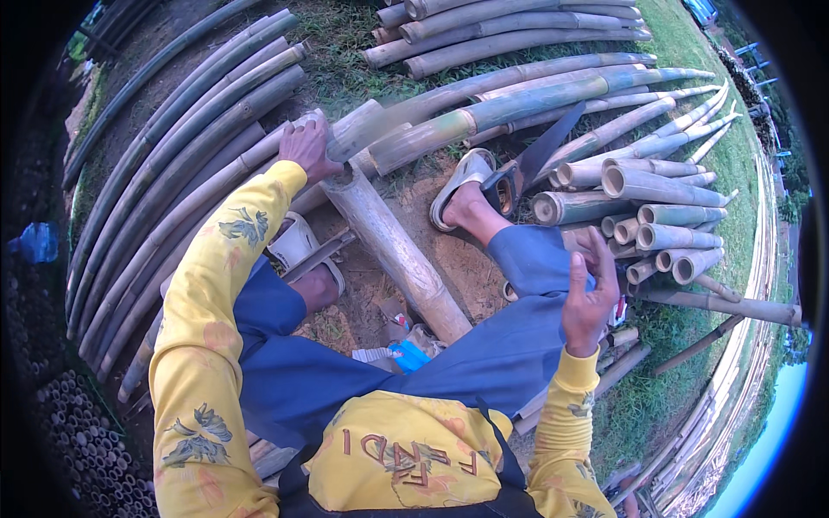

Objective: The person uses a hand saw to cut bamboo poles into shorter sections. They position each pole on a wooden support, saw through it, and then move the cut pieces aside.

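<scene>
My left hand (307, 150) is curled over the end of a bamboo pole (356, 129), its thumb beside the upper end of a thick bamboo length (397, 250). That length slants from the hand down between my legs, and its top end shows a hollow. My right hand (589, 295) is raised over my right knee with fingers and thumb apart, holding nothing. Next to my right foot, a handsaw (553, 142) with a dark blade and black handle leans against bamboo. A flat blade-like piece (324, 255) lies by my left sandal (296, 242).
Long bamboo poles (199, 112) lie in rows at the left, with another stack (509, 30) at the far side. Cut bamboo pieces (665, 198) are piled at the right, open ends toward me. A blue packet (409, 356) lies between my legs. Sawdust (423, 203) covers the ground.
</scene>
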Tool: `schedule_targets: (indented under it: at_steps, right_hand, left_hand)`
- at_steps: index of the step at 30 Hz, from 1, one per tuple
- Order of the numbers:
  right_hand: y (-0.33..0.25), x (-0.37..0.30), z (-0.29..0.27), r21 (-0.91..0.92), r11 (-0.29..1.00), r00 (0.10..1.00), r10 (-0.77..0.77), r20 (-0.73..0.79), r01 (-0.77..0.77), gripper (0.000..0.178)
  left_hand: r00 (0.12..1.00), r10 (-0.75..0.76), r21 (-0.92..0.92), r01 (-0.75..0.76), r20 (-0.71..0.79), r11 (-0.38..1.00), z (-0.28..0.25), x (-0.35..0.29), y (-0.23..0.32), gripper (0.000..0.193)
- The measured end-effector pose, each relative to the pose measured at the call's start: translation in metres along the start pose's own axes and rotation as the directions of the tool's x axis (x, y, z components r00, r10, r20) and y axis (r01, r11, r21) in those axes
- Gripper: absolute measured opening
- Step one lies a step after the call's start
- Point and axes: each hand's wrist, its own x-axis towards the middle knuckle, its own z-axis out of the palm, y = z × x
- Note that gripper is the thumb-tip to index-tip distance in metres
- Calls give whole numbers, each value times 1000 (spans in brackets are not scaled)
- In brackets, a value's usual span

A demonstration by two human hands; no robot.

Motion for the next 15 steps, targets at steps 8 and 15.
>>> schedule_targets:
  at_steps: [8,15]
  right_hand:
    - [-33,116,229,-10,989,903,-131,409,148,65]
    - [-7,130,265,260,952,824,-17,566,-160,30]
  left_hand:
    - [997,71,-195,-73,-15,978,-50,-48,52,77]
    - [994,76,-228,-92,-80,969,-79,-85,-2,106]
